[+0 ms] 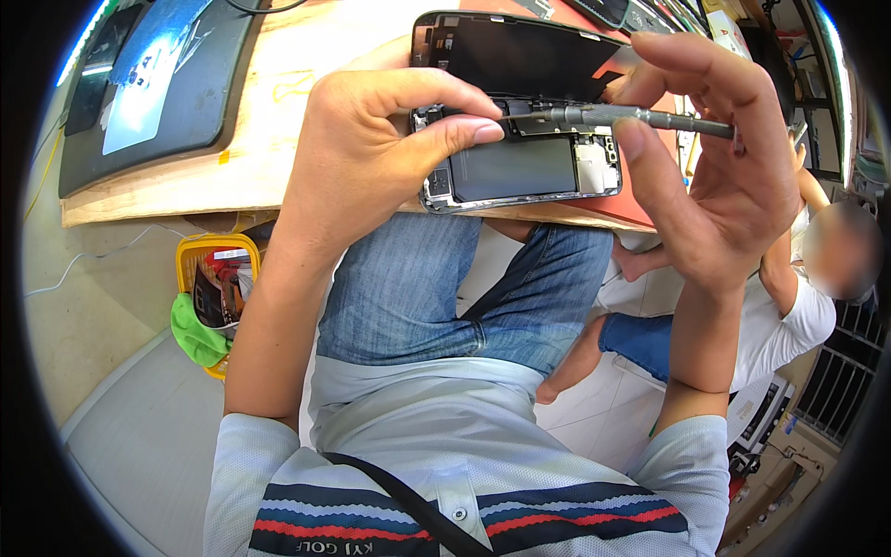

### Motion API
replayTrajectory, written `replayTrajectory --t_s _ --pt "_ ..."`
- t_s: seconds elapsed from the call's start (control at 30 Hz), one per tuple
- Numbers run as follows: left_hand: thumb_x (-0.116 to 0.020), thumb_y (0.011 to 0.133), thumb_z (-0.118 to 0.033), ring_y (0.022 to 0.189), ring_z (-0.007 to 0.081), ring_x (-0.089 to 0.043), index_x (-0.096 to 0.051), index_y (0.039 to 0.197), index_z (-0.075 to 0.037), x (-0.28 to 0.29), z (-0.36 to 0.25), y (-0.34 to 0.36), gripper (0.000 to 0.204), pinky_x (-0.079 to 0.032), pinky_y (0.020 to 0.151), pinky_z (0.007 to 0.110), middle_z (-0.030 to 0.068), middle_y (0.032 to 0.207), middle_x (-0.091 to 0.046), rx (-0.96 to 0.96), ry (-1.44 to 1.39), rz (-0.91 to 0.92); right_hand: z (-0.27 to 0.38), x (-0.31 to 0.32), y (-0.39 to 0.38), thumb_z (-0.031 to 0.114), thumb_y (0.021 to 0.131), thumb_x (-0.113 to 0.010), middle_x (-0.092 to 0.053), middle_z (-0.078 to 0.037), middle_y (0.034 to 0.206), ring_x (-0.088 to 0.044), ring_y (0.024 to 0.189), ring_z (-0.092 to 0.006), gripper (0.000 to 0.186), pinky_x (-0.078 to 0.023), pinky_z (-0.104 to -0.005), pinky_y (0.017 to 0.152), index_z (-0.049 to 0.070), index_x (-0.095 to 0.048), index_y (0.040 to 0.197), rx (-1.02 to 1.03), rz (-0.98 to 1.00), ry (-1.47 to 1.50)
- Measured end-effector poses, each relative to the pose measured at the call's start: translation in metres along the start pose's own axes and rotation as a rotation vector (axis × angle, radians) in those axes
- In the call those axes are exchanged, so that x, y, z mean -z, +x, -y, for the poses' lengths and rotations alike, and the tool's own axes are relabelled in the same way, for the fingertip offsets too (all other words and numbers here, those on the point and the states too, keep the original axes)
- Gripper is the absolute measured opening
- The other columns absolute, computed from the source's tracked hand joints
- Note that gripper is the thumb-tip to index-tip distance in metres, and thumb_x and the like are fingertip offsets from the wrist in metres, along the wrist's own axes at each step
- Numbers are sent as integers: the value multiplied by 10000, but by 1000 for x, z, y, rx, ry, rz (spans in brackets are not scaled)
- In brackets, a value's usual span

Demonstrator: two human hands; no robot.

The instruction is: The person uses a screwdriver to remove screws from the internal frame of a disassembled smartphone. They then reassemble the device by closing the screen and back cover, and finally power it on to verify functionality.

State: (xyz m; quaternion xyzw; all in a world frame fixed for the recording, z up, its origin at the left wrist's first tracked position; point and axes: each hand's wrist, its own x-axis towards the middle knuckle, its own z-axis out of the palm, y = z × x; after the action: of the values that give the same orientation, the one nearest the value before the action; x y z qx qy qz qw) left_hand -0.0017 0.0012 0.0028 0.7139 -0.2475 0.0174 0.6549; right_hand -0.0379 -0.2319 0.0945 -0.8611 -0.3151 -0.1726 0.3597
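An opened phone lies at the front edge of the bench, its dark screen part (520, 60) raised behind the body (510, 172), whose battery and inner parts show. My right hand (701, 186) grips a grey metal screwdriver (585, 116) held level over the phone, its thin tip pointing left. My left hand (367, 148) is closed in a pinch at that tip, over the phone's left end; whatever lies between the thumb and index finger is too small to make out.
The wooden bench (278, 139) bears a red mat (640, 204) and a dark pad (176, 111) with devices. A yellow basket (186, 241) with a green cloth (200, 334) is below left. Another person (780, 325) in a white top sits close on my right.
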Motion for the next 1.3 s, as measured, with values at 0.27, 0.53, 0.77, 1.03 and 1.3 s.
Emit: replayTrajectory --t_s 0.27,0.53,0.77,1.03,1.3 --pt "-822 831 -33 801 127 -681 -789 932 -6 -1 -3 -1 109 -525 715 252 56 875 -734 40 -11 -21 9 20 -2 -110 832 -711 -671 -151 994 -659 925 -197 469 -538 -347 883 -138 -576 1281 -10 17 -125" --pt "-812 850 -18 814 97 -662 -779 933 5 -1 -3 1 92 -517 722 224 34 882 -714 45 -7 -38 12 31 -27 -139 795 -686 -674 -157 1031 -688 943 -212 447 -562 -361 892 -126 -601 1233 -100 55 -157" --pt "-815 854 -18 811 80 -662 -784 942 1 0 -6 0 96 -519 717 211 22 898 -714 53 42 -41 7 30 -36 -150 787 -680 -673 -162 1076 -689 959 -211 452 -574 -361 911 -115 -615 1233 -98 49 -175" --pt "-817 857 -21 810 81 -672 -784 941 -1 -2 -5 1 93 -526 720 211 23 899 -727 48 12 -50 0 34 -40 -157 787 -666 -672 -155 1086 -684 977 -206 455 -571 -359 927 -115 -619 1237 -95 53 -199" --pt "-824 858 -41 807 78 -674 -790 941 -13 -1 -3 1 94 -527 724 207 26 891 -738 33 43 -44 -7 33 -41 -152 789 -673 -666 -149 1089 -682 976 -206 461 -565 -352 932 -112 -622 1245 -88 55 -200"
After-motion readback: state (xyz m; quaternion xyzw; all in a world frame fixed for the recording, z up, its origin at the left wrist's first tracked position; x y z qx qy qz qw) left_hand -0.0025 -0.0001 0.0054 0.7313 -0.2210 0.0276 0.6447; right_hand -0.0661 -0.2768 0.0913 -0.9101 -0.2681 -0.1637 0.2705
